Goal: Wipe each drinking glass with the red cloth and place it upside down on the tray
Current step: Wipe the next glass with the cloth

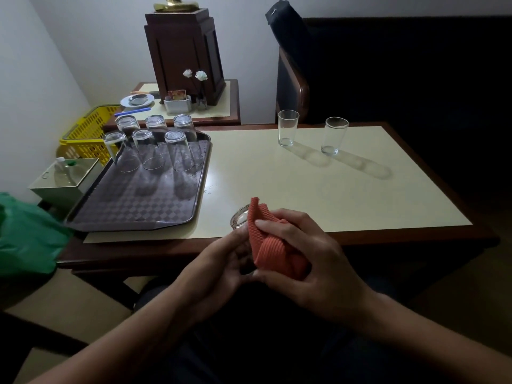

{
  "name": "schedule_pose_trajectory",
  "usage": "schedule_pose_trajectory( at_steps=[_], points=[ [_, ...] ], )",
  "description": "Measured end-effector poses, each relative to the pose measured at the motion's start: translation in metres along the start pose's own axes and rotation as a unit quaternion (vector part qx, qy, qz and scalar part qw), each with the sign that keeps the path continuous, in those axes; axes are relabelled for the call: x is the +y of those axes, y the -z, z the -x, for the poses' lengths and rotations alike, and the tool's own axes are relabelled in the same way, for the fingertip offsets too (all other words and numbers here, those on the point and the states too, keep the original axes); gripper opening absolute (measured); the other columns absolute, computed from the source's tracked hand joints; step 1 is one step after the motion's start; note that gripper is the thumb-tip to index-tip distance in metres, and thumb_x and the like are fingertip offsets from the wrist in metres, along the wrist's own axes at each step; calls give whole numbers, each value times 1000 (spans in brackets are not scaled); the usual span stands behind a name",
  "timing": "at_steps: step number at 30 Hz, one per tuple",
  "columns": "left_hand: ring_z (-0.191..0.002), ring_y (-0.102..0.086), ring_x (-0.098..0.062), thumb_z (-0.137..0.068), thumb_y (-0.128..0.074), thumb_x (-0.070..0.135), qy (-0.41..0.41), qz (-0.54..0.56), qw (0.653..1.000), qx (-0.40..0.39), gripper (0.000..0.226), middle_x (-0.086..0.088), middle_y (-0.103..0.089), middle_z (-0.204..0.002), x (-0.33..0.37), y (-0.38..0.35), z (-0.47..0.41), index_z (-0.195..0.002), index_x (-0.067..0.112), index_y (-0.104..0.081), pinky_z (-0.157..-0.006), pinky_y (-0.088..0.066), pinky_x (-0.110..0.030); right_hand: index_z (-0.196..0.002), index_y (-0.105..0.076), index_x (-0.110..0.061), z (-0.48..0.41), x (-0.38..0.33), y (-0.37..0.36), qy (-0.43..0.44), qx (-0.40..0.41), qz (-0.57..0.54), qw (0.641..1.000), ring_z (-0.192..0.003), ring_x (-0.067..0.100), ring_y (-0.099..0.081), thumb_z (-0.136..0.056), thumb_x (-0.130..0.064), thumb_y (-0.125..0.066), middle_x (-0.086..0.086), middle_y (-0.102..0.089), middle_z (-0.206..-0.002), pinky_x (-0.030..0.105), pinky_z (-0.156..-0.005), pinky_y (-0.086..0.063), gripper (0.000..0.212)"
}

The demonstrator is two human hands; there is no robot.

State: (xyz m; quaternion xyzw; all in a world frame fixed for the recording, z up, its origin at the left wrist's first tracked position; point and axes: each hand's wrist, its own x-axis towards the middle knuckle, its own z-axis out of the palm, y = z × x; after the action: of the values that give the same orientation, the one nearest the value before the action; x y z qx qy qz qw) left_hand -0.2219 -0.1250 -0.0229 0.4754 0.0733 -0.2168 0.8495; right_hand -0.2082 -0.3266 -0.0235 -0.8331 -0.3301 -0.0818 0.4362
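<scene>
Wiping above the desk's (304, 187) near edge: left grip (219, 264) clasps a glass (238, 219), axis pointing away; right grip (310, 253) clutches the cloth (270, 245) against it. Tray (133, 206) lies left, nearer left grip.

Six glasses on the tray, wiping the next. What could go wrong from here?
The glass is held in the air between the left hand and the red cloth in the right hand; a slip could drop it.
Set down carelessly on the tray, it could knock the upturned glasses there.
The two upright glasses stand at the far side of the table; a stretched reach may tip one.
</scene>
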Motion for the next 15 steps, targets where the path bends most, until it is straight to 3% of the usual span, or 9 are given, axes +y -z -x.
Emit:
schedule_pose_trajectory(
  at_steps=[3,5,6,7,9,10,12,13,15],
  points=[
    [-121,-62,-38,-101,-55,54,13,24,1000,16,61,-33,-62,-131,3,2,-2,-150,17,-48,-106,-50,-57,-131,-71,-31,-9,-2,9,-109,1,-199,974,-128,9,-65,-89,-35,-83,-12,-69,-138,36,-109,-52,44],
    [-105,-69,-38,-97,-60,54,25,43,998,24,59,-25,-66,-99,8,5,-1,-145,21,-49,-100,-53,-62,-130,-71,-29,-17,0,12,-294,24,-408,864,-126,18,-68,-96,-45,-67,-8,-73,-134,57,-109,-53,38],
    [-102,-70,-38,-93,-68,51,33,31,999,7,58,-21,-63,-96,11,6,1,-141,23,-52,-94,-57,-58,-131,-71,-28,-21,4,13,-360,36,-468,806,-126,22,-69,-98,-53,-60,-2,-75,-132,62,-109,-51,43],
    [-100,-70,-36,-87,-74,43,45,-5,999,-20,58,-20,-62,-98,14,6,5,-138,24,-55,-87,-61,-51,-133,-71,-25,-22,10,15,-400,43,-503,765,-124,26,-69,-99,-59,-53,5,-76,-130,63,-109,-49,51],
    [-99,-69,-34,-81,-78,18,62,-144,986,-56,68,-24,-61,-107,20,13,9,-142,28,-51,-80,-60,-40,-137,-68,-17,-25,16,17,-431,43,-537,724,-116,30,-69,-102,-63,-42,13,-75,-132,53,-100,-49,64],
    [-98,-69,-33,-78,-80,8,52,-231,969,-64,80,-24,-64,-111,24,17,10,-146,31,-45,-80,-60,-40,-139,-67,-14,-25,18,16,-432,36,-547,717,-113,30,-68,-103,-62,-37,15,-73,-135,50,-94,-49,67],
    [-97,-72,-30,-69,-88,12,19,-371,927,-50,90,-10,-73,-113,31,22,14,-145,33,-43,-89,-60,-44,-142,-64,-10,-24,18,12,-418,6,-564,712,-114,32,-66,-105,-59,-34,19,-69,-139,49,-93,-49,68],
    [-100,-74,-29,-67,-89,18,5,-405,914,-37,86,-5,-76,-113,34,23,16,-141,31,-46,-93,-59,-45,-143,-62,-8,-22,19,11,-392,-17,-562,728,-116,34,-65,-106,-56,-36,18,-70,-137,51,-97,-50,65],
    [-98,-74,-30,-71,-87,20,-26,-393,919,-18,68,-7,-78,-110,37,22,16,-130,17,-53,-90,-59,-41,-142,-59,-11,-17,18,9,-309,-71,-493,810,-113,32,-67,-103,-45,-52,13,-71,-130,51,-101,-51,52]
  ],
)
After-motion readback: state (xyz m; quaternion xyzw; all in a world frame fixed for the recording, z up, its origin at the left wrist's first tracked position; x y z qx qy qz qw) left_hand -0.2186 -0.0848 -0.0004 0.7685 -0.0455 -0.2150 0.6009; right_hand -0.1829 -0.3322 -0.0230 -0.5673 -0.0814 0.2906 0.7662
